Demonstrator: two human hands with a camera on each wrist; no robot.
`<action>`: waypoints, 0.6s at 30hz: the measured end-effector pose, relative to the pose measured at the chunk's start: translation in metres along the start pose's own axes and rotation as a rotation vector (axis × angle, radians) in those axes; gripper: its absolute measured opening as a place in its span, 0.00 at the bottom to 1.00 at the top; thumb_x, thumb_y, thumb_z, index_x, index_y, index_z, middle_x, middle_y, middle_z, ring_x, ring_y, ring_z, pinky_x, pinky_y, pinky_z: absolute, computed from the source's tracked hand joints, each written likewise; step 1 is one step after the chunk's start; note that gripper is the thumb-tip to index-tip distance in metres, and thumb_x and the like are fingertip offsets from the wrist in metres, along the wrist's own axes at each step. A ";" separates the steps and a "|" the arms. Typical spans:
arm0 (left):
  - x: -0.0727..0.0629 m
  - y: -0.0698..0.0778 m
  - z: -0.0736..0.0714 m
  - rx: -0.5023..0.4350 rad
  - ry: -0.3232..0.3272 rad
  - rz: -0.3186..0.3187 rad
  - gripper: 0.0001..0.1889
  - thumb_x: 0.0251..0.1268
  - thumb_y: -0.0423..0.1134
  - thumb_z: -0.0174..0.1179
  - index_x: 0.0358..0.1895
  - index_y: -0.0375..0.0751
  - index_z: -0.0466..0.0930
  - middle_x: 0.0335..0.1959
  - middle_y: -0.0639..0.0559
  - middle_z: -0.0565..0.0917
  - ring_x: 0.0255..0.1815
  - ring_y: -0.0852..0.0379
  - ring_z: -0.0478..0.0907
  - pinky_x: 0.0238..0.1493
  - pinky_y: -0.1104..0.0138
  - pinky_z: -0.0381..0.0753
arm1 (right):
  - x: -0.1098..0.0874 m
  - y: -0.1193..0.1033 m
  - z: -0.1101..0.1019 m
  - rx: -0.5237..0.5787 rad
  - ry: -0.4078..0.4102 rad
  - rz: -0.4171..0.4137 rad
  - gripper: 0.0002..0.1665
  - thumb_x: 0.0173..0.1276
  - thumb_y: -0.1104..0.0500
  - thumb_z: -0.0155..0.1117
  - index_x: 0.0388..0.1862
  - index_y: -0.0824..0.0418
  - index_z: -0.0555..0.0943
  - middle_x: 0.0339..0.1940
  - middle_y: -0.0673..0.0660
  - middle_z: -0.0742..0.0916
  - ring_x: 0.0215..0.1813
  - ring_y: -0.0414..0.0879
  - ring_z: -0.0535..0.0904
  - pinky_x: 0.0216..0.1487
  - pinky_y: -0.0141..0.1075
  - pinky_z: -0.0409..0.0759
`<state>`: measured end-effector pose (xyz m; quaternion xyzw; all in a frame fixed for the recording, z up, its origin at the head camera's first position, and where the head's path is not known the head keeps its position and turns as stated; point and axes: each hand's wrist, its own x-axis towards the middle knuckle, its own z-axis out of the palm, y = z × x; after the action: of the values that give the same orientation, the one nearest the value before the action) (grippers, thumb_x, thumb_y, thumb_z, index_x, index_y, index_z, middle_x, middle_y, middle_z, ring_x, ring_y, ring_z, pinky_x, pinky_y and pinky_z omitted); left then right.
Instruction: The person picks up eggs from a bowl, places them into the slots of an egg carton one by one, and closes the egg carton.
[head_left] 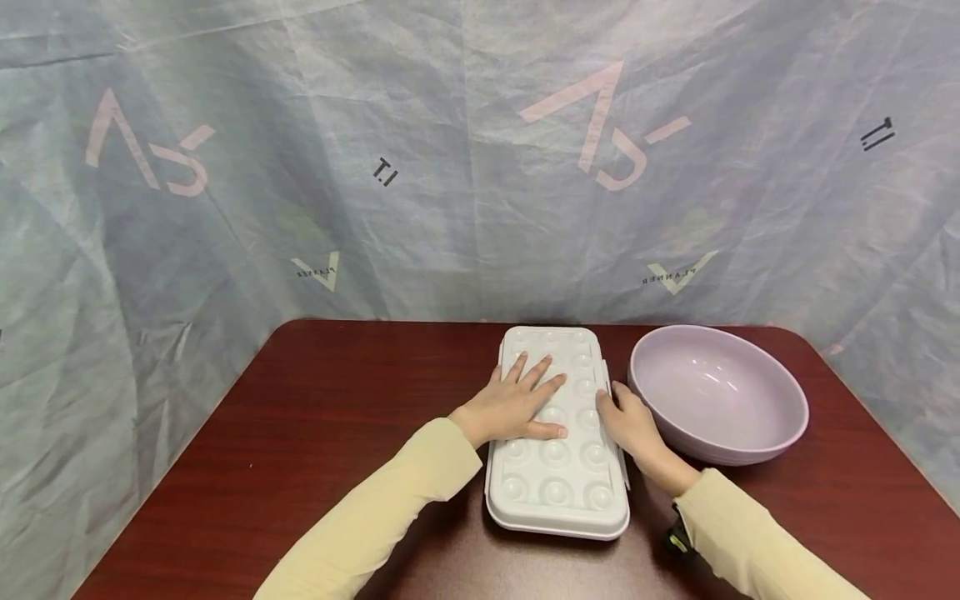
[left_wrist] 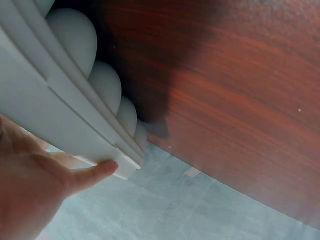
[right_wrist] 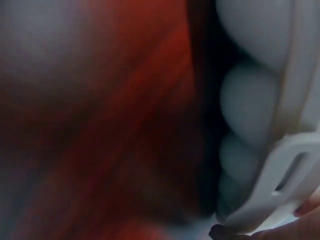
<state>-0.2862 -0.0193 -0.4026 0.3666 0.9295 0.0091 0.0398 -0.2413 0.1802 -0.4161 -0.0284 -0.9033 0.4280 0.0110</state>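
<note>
A white lidded egg box (head_left: 556, 452) with rows of round bumps on its lid lies lengthwise on the table. My left hand (head_left: 517, 402) rests flat on the lid with its fingers spread. In the left wrist view, that thumb (left_wrist: 95, 176) lies along the box's side wall (left_wrist: 55, 117). At the box's right long side, my right hand (head_left: 633, 425) grips the edge by the latch. The right wrist view shows this slotted latch (right_wrist: 265, 185) close up, with part of the hand at the bottom corner. Rounded egg cups (right_wrist: 250, 102) bulge below the rim. The box's inside is hidden.
A large lilac bowl (head_left: 716, 392) stands right of the box, close to my right hand. The dark red wooden table (head_left: 322, 417) extends to the left. Behind it hangs a grey printed cloth (head_left: 420, 225).
</note>
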 end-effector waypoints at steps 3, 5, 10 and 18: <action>0.000 -0.001 -0.001 -0.001 -0.004 0.000 0.43 0.55 0.74 0.36 0.73 0.60 0.41 0.75 0.52 0.37 0.74 0.41 0.34 0.66 0.41 0.48 | 0.012 -0.002 0.002 0.006 0.027 0.007 0.29 0.71 0.55 0.38 0.63 0.75 0.63 0.59 0.75 0.72 0.60 0.65 0.69 0.57 0.53 0.68; 0.000 -0.001 -0.002 0.000 -0.005 -0.001 0.43 0.56 0.73 0.36 0.73 0.60 0.41 0.75 0.52 0.38 0.74 0.41 0.34 0.66 0.41 0.48 | 0.017 -0.003 0.004 -0.003 0.042 0.008 0.27 0.71 0.55 0.38 0.58 0.74 0.68 0.54 0.74 0.76 0.55 0.64 0.72 0.53 0.52 0.70; -0.002 -0.002 -0.002 -0.008 0.001 -0.003 0.42 0.56 0.73 0.37 0.73 0.60 0.43 0.75 0.51 0.38 0.74 0.41 0.34 0.66 0.41 0.48 | 0.027 -0.008 0.007 -0.036 0.075 0.015 0.23 0.70 0.55 0.39 0.43 0.74 0.74 0.44 0.72 0.80 0.44 0.60 0.76 0.44 0.49 0.72; 0.000 0.000 -0.001 -0.025 0.006 0.011 0.42 0.56 0.72 0.38 0.73 0.59 0.43 0.75 0.52 0.39 0.74 0.41 0.34 0.66 0.41 0.47 | 0.036 -0.011 0.006 -0.084 0.058 0.071 0.25 0.69 0.54 0.39 0.36 0.76 0.74 0.37 0.73 0.80 0.38 0.58 0.76 0.40 0.48 0.74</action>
<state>-0.2861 -0.0197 -0.4016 0.3713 0.9273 0.0220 0.0417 -0.2778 0.1711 -0.4113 -0.0730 -0.9182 0.3888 0.0207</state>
